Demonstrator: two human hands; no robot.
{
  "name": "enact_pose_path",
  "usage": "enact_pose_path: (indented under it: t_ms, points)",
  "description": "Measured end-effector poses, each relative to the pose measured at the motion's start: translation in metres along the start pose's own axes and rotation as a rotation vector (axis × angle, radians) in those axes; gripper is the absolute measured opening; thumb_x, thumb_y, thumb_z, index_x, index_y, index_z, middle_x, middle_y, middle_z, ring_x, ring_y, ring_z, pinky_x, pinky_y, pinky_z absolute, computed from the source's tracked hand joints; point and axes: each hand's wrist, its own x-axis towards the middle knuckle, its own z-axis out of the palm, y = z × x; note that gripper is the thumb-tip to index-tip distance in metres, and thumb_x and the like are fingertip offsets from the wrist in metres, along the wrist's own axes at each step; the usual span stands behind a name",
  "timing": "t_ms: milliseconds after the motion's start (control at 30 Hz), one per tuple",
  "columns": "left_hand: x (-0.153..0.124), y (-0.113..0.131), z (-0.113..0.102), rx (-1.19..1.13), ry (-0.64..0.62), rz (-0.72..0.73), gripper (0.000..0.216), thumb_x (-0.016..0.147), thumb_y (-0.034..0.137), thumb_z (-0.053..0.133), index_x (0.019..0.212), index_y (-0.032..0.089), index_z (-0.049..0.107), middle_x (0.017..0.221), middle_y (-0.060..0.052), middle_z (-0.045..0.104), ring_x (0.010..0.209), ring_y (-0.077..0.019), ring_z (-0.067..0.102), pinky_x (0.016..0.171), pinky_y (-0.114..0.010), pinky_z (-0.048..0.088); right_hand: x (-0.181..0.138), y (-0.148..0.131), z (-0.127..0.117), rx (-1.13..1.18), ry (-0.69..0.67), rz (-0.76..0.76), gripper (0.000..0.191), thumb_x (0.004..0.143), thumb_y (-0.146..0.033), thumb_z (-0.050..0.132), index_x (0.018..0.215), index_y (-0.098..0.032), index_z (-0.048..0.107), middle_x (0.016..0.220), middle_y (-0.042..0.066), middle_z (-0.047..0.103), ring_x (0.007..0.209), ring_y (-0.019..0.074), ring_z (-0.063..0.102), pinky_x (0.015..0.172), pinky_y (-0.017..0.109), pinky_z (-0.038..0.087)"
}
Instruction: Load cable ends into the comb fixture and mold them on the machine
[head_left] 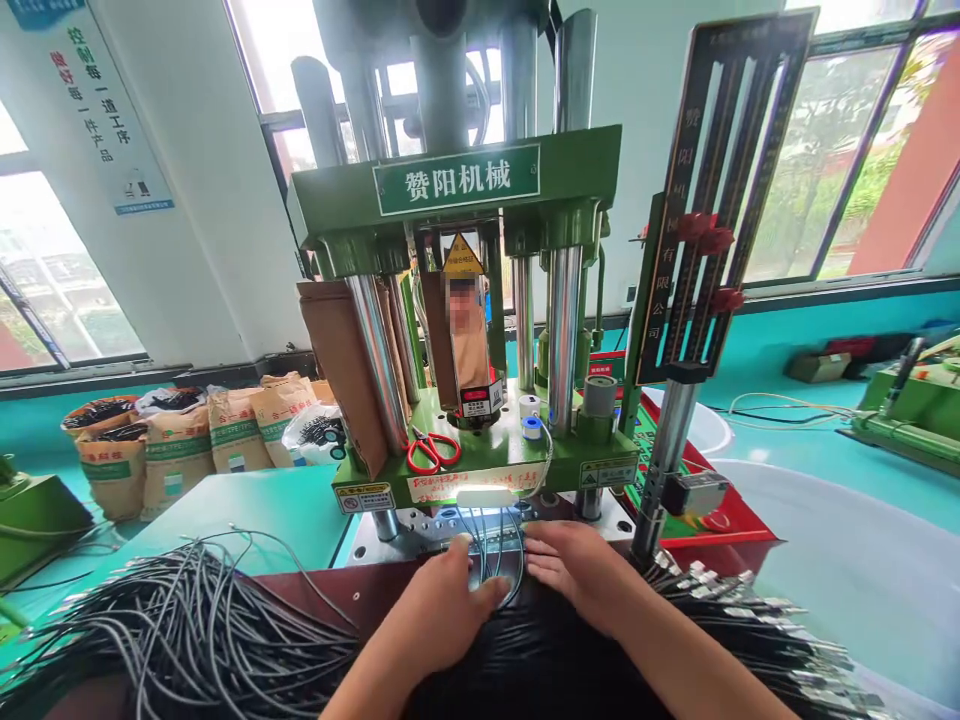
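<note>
Several thin grey cables (480,548) hang in loops from the lit metal mould plate (491,522) at the foot of a green press (337,225). My left hand (442,610) is closed around these cables, which run between its thumb and fingers. Beside the rightmost cable loop, my right hand (574,570) has its fingers stretched toward the plate's front edge. Its fingertips are close to the cable; whether they touch it I cannot tell. A white lamp bar (484,496) shines just above the plate.
Red-handled scissors (433,452) lie on the press bed. A large bundle of cables (202,630) spreads at left, and cables with metal connectors (780,620) lie at right. A control post (671,440) rises beside the press. Behind it, a person (471,345) is partly visible.
</note>
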Motion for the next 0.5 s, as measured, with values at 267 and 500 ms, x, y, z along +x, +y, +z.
enact_pose_path:
  t_ms: [267, 500]
  points:
    - [-0.019, 0.016, 0.017, -0.017, 0.093, -0.039, 0.049, 0.085, 0.039, 0.05, 0.128, 0.017, 0.044, 0.113, -0.011, 0.064, 0.11, -0.0279, 0.057, 0.091, -0.036, 0.041, 0.012, 0.005, 0.017, 0.072, 0.048, 0.167, 0.012, 0.082, -0.018, 0.056, 0.09, -0.009, 0.054, 0.075, 0.006, 0.06, 0.059, 0.0129, 0.058, 0.057, 0.024, 0.045]
    - [-0.054, 0.022, 0.039, 0.121, 0.341, 0.178, 0.041, 0.09, 0.031, 0.044, 0.128, 0.018, 0.052, 0.127, -0.014, 0.057, 0.118, -0.0292, 0.052, 0.098, -0.048, 0.039, -0.013, 0.003, 0.038, 0.33, -0.148, 0.291, 0.011, 0.081, -0.019, 0.05, 0.082, -0.008, 0.052, 0.074, 0.01, 0.06, 0.057, 0.0154, 0.058, 0.057, 0.027, 0.048]
